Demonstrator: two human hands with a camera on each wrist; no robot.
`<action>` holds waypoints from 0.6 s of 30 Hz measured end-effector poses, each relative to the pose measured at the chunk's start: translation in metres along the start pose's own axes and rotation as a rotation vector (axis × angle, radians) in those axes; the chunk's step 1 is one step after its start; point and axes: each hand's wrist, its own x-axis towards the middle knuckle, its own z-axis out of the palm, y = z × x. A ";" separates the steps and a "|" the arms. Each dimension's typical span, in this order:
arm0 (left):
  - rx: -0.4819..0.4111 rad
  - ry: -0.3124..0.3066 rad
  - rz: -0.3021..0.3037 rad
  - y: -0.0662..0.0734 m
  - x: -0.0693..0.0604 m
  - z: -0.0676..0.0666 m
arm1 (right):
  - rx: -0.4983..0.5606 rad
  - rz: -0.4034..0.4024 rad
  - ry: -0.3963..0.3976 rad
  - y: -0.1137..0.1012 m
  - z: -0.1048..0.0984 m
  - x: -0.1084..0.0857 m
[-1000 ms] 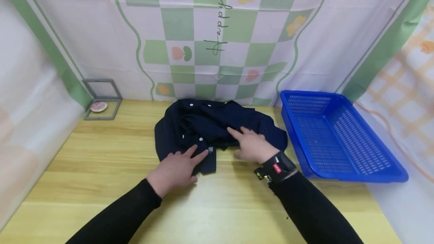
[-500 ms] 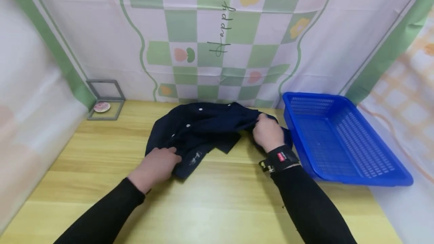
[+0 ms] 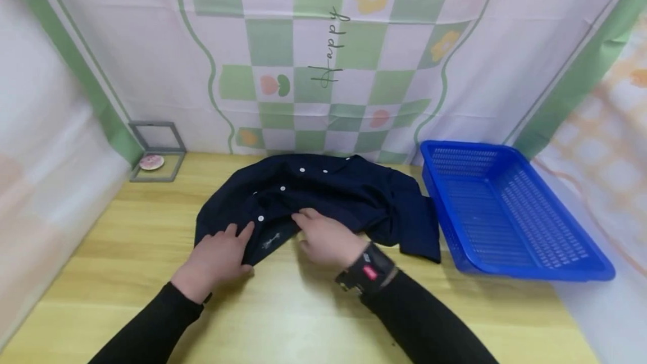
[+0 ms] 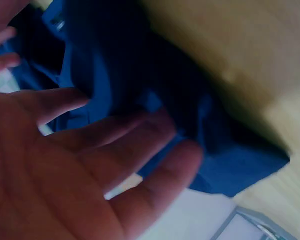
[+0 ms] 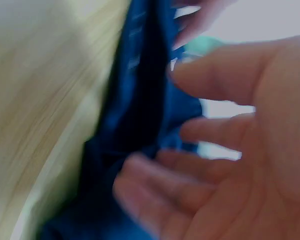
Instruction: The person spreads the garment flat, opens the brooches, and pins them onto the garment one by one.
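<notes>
A crumpled navy button-up shirt point(image 3: 349, 195) with white buttons lies across the back of the table, a small pale mark showing near its front edge. At its left front part, my left hand point(image 3: 217, 257) rests with fingers extended on the cloth beside a button. My right hand point(image 3: 328, 237) touches the front edge near the middle. In the left wrist view, loosely bent fingers of the left hand point(image 4: 50, 165) lie against the fabric point(image 4: 110, 50). The right wrist view is blurred; there the right hand's point(image 5: 230, 150) thumb and fingers are apart by the cloth point(image 5: 140, 95).
A blue plastic basket point(image 3: 455, 240) stands right of the shirt, close to its right end. At the back left is a grey frame point(image 3: 177, 168) with a small pink round piece point(image 3: 151, 162) in it. A patterned curtain point(image 3: 283, 44) hangs behind the wooden table point(image 3: 126, 251).
The shirt has spread wider to the left and right. My left hand has moved left. The right hand gripped the shirt's right part half a second ago, then moved left to the front edge.
</notes>
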 end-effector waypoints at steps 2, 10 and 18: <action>-0.002 -0.025 -0.007 0.003 0.002 0.003 | -0.056 0.108 -0.098 -0.006 0.011 0.011; 0.050 0.072 0.109 -0.005 0.013 0.005 | -0.182 0.288 -0.185 -0.002 0.022 0.039; -0.058 0.311 0.145 -0.017 0.014 0.001 | -0.131 0.063 0.148 0.020 0.012 0.032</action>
